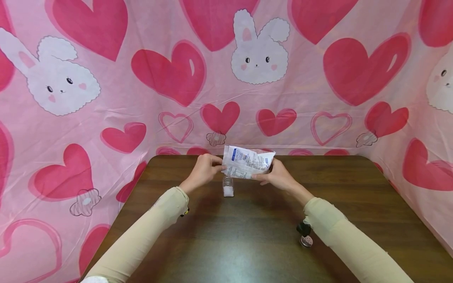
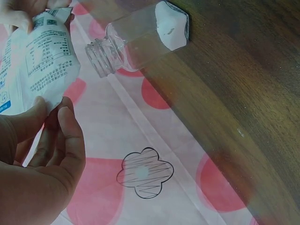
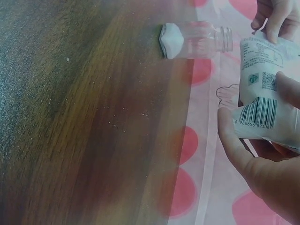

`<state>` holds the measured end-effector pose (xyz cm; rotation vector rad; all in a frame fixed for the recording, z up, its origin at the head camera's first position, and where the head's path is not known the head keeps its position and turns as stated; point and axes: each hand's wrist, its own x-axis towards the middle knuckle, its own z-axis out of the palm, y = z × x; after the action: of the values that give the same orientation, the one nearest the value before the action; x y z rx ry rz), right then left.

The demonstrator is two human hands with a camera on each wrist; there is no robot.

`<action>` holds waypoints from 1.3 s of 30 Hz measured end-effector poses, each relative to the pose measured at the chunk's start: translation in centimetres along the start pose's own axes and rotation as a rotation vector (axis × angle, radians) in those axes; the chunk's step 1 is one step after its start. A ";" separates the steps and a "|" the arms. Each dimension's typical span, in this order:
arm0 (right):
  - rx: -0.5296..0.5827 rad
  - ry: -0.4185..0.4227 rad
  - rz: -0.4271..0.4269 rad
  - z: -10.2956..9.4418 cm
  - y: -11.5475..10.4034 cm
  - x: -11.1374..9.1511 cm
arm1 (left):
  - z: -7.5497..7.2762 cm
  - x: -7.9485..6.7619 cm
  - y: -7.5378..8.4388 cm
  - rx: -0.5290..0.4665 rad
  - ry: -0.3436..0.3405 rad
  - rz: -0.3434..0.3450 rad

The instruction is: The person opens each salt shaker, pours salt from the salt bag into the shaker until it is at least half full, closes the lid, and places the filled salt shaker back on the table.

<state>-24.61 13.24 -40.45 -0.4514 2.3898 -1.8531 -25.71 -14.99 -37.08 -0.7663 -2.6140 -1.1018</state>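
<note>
A white printed packet [image 1: 247,162] is held up over the table by both hands. My left hand [image 1: 204,171] pinches one corner of it between thumb and fingers. My right hand [image 1: 277,175] grips the other end, near the barcode seen in the right wrist view. Just below the packet stands a clear glass bottle [image 1: 228,187], uncapped, with a threaded neck. White powder [image 2: 170,26] covers its bottom. Neither hand touches the bottle. Whether anything is coming out of the packet cannot be told.
A perforated metal shaker lid [image 1: 306,241] lies on the dark wooden table [image 1: 240,243], close to the right forearm. White grains [image 3: 115,125] are scattered on the wood. Behind the table hangs a pink cloth [image 1: 301,82] with hearts and rabbits.
</note>
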 end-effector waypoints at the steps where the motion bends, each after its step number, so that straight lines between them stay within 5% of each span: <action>1: -0.002 -0.001 0.001 0.0 0.0 0.0 | 0.0 0.0 0.0 0.003 0.001 0.001; 39: -0.016 -0.016 -0.006 -0.1 -0.1 0.0 | -0.1 0.0 0.0 0.015 -0.016 -0.010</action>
<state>-24.57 13.28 -40.30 -0.4728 2.3973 -1.8270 -25.71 -15.02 -37.01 -0.7630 -2.6384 -1.0819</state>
